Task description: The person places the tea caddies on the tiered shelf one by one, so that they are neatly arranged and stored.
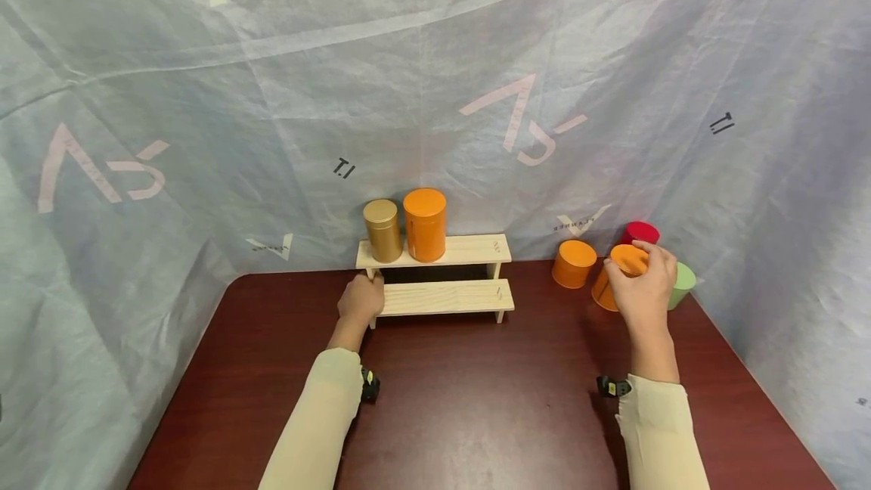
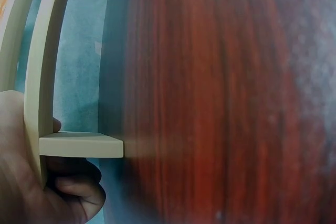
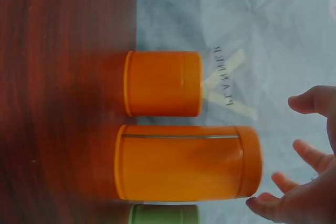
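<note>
Dark "T.I" marks show on the cloth [image 1: 408, 74] behind the wooden stand [image 1: 445, 299]; right of the stand, mirrored letters read "PLANNER". The stand's own small marks are illegible. The left grip [image 1: 362, 297] is curled round the stand's left end. Well right of the stand, the right grip [image 1: 643, 286] is spread at the tall orange can [image 3: 178, 163], contact unclear; the green can [image 1: 683, 283] beyond nears the right edge of the surface [image 1: 490, 399]. Gold [image 1: 384, 239] and orange cans [image 1: 426, 229] top the stand, contents hidden.
</note>
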Demonstrator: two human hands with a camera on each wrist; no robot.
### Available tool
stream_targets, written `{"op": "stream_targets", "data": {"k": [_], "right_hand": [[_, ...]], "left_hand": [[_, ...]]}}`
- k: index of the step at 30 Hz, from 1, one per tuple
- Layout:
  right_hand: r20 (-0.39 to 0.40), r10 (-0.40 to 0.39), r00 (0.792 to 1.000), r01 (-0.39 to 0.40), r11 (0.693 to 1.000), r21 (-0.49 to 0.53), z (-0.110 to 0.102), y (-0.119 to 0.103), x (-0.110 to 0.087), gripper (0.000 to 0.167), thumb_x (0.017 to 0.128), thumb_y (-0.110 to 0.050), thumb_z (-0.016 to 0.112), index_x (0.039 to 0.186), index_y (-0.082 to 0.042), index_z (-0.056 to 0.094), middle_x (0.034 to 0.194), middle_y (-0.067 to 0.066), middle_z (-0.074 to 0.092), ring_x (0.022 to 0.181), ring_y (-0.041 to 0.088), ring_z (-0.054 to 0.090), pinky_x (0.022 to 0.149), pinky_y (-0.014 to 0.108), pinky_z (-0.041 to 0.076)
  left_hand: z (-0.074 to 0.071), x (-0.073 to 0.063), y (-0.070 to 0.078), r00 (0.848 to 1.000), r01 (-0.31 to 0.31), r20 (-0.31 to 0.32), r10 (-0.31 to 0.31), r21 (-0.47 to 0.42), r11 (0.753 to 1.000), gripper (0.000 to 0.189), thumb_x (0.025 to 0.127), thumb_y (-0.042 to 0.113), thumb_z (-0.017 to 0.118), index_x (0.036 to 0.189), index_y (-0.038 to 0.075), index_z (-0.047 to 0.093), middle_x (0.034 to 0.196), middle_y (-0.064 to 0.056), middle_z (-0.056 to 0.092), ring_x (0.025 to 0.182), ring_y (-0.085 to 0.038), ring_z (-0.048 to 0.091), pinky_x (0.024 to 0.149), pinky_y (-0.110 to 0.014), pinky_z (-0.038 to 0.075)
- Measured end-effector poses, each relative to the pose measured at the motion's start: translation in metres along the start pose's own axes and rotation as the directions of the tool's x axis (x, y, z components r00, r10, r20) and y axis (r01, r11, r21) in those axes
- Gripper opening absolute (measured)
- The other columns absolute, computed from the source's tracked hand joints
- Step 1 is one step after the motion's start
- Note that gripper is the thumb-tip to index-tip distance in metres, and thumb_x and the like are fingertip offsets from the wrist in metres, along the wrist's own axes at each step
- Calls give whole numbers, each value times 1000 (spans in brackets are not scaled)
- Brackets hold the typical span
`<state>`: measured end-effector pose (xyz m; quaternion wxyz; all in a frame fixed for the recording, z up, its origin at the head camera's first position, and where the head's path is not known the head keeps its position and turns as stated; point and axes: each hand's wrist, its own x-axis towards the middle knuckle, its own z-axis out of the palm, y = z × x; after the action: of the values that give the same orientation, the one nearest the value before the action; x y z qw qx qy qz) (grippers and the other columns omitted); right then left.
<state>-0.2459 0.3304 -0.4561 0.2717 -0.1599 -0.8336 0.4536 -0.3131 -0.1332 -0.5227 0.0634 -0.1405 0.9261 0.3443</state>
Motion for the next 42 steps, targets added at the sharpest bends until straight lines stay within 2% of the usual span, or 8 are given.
{"op": "stream_targets", "data": {"k": [6, 12, 18, 25, 29, 33, 39, 42], "right_hand": [[20, 74, 997, -74, 997, -2, 3, 13, 4, 70, 93, -20, 78, 154, -7, 46, 164, 17, 26, 150, 38, 32, 124, 58, 33], [55, 135, 989, -135, 991, -6, 5, 22, 6, 77, 94, -20, 77, 159, -7, 37, 161, 24, 27, 148, 41, 33, 125, 58, 34], [74, 141, 987, -143, 990, 11, 7, 37, 10, 81, 93, -13, 77, 160, -6, 32, 162, 27, 32, 150, 43, 32, 126, 60, 32], [71, 151, 986, -156, 985, 74, 11, 52, 13, 96, 91, -7, 79, 165, -9, 18, 166, 25, 31, 152, 44, 35, 129, 58, 28], [102, 202, 974, -211, 974, 88, 12, 57, 12, 100, 92, -9, 77, 166, -11, 10, 168, 24, 27, 153, 44, 33, 130, 58, 27], [145, 238, 961, -250, 965, 76, 12, 62, 12, 101, 93, -13, 76, 166, -8, 8, 167, 27, 26, 153, 46, 32, 129, 61, 27], [205, 280, 938, -299, 952, 68, 10, 70, 12, 96, 95, -20, 75, 165, -3, 12, 166, 27, 29, 151, 45, 34, 128, 60, 29], [206, 285, 936, -304, 950, 65, 8, 71, 13, 95, 95, -20, 76, 165, -3, 14, 166, 26, 31, 151, 44, 36, 128, 61, 30]], "left_hand": [[0, 0, 1, 1000, -1, 2, 1, 1, 1000, 56, 113, 44, 31, 72, 14, 54, 58, -2, 48, 50, -20, 50, 47, -35, 41], [2, 0, 0, 1000, 1, -16, -1, -3, 1000, 55, 113, 44, 32, 72, 14, 54, 59, -3, 50, 51, -22, 51, 48, -36, 41], [4, 1, -3, 1000, 9, -14, -9, -5, 1000, 57, 113, 45, 32, 70, 14, 54, 57, -3, 49, 49, -21, 51, 46, -35, 41], [4, 3, -4, 1000, 6, -27, -6, 9, 1000, 56, 112, 46, 31, 72, 15, 54, 62, -5, 52, 55, -24, 56, 49, -36, 43], [3, 3, -2, 1000, 10, -26, -10, 18, 1000, 55, 112, 46, 32, 74, 14, 55, 64, -6, 54, 56, -25, 57, 51, -37, 43], [3, 3, -1, 1000, 14, -28, -13, 17, 1000, 55, 112, 46, 32, 76, 13, 57, 65, -6, 55, 57, -25, 58, 51, -37, 43], [2, 2, -1, 1000, 14, -20, -14, 12, 1000, 55, 112, 46, 32, 76, 13, 57, 65, -6, 56, 57, -25, 58, 50, -37, 43], [3, 2, -1, 1000, 14, -22, -14, 11, 1000, 55, 113, 46, 32, 76, 13, 57, 65, -6, 55, 57, -25, 58, 50, -37, 43]]}}
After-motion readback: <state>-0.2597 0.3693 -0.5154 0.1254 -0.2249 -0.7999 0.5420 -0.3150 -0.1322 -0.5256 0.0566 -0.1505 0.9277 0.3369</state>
